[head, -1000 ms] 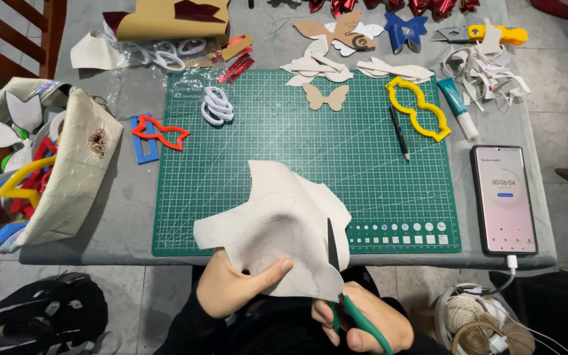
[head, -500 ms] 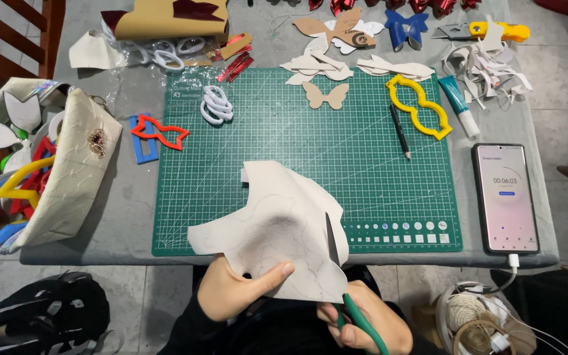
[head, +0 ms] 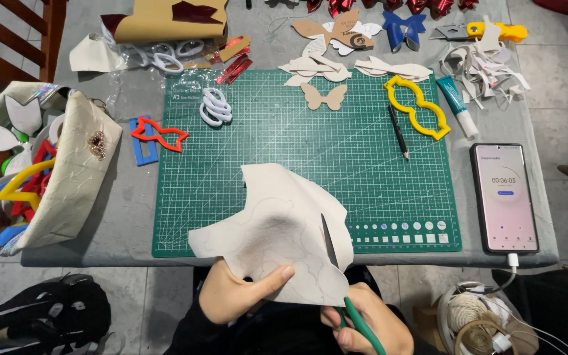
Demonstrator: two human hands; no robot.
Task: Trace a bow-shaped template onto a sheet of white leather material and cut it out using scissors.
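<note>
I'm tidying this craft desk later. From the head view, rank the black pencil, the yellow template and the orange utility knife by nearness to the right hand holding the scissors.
From the right hand:
1. Black pencil, on the mat's right part.
2. Yellow template, just beyond the pencil.
3. Orange utility knife, far right corner.

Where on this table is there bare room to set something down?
The cutting mat is bare mid-left, between the white rings, the red template and the sheet, and between the pencil and the phone. The table's far edge is crowded with cutouts and scraps.
</note>
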